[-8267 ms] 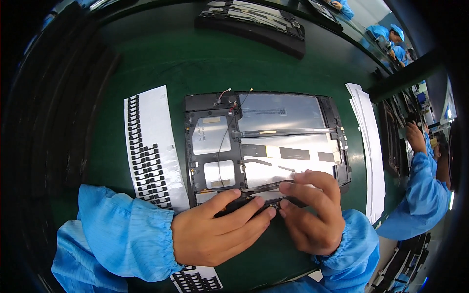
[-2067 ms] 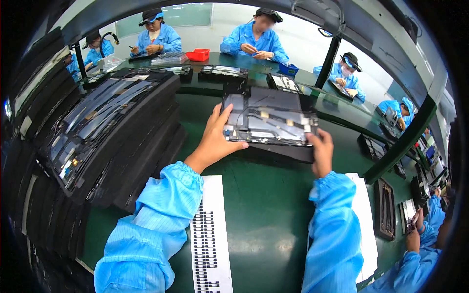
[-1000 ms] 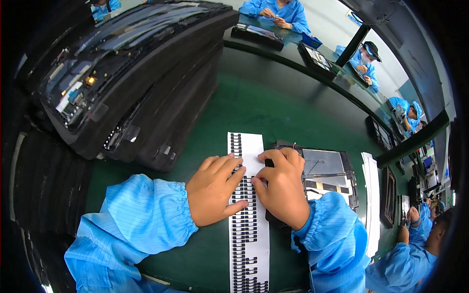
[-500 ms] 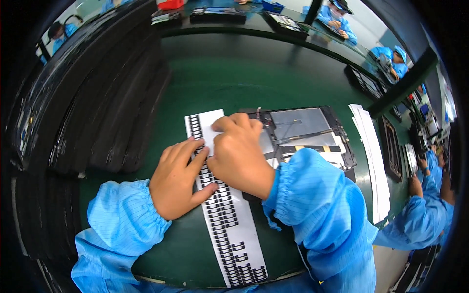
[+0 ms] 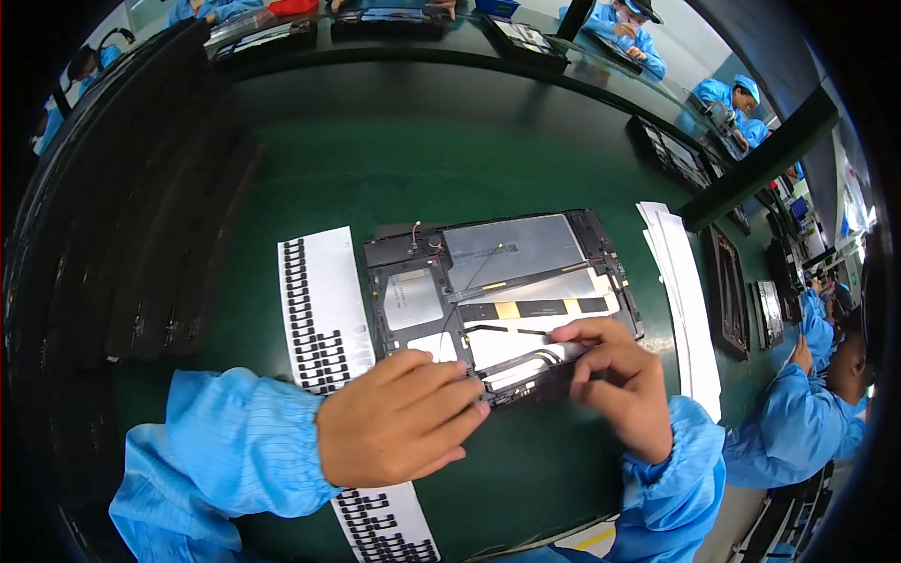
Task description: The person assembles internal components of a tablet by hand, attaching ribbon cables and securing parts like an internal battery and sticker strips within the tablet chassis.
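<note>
An opened flat electronic device [image 5: 497, 281], like a tablet with its inner parts showing, lies on the green bench. It has silver panels, a black frame, thin cables and dark strips with gold patches. My left hand [image 5: 404, 418] lies across its near left corner, fingers stretched out and loosely together. At its near right edge is my right hand [image 5: 619, 385], fingers curled, with the index fingertip by a thin dark strip [image 5: 511, 329]. Whether a small piece sits in those fingers is hidden. Under my left wrist runs a white sheet [image 5: 324, 272] with rows of small black stickers.
Black stacked trays [image 5: 141, 216] fill the left side. White paper strips [image 5: 685, 310] lie right of the device, beside a black frame [image 5: 727, 291]. A dark green post [image 5: 760, 159] slants at the right. Co-workers in blue sit at the far and right benches.
Both hands have left the upper part of the sticker sheet and moved right to the device. The view has shifted, so the sheet and device appear further left.
</note>
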### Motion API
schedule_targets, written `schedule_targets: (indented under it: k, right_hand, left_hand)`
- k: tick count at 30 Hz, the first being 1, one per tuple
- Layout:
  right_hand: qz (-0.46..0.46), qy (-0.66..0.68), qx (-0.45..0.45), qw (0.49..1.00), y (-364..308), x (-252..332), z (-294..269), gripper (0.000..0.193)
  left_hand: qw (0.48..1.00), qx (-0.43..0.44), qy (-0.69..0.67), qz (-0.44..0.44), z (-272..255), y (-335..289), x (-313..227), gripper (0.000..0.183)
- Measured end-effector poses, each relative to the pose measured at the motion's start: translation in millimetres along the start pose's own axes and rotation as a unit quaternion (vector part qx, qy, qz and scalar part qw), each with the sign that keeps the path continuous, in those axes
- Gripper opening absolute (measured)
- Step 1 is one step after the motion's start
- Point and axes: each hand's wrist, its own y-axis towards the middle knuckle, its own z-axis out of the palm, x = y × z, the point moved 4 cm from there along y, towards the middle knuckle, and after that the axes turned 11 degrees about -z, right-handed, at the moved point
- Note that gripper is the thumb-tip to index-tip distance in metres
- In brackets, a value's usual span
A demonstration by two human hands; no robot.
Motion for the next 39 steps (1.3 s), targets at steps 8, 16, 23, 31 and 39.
schedule_targets:
  k: [8, 16, 23, 31, 39]
  right_hand:
    - [-0.08, -0.115, 0.035, 0.99, 5.1, -2.1, 18.3, 0.006]
    - [-0.077, -0.13, 0.035, 0.988, 9.5, 0.7, 22.0, 0.007]
    - [-0.081, -0.154, 0.024, 0.984, 7.4, -0.2, 22.5, 0.008]
    - [-0.076, -0.071, 0.042, 0.994, 4.4, -2.1, 12.5, 0.017]
    - [-0.188, -0.2, 0.085, 0.958, 6.5, 4.8, 18.6, 0.017]
  left_hand:
    - [0.998, -0.012, 0.027, 0.062, 18.7, 2.2, 5.7, 0.027]
    - [0.998, -0.019, 0.032, 0.043, 15.6, -0.2, 6.1, 0.023]
    - [0.994, 0.001, 0.085, 0.074, 17.0, 8.2, -6.6, 0.02]
    - [0.985, 0.061, 0.134, 0.09, 23.5, 7.1, -7.0, 0.021]
    - [0.986, 0.062, 0.128, 0.092, 24.9, 6.0, -5.9, 0.02]
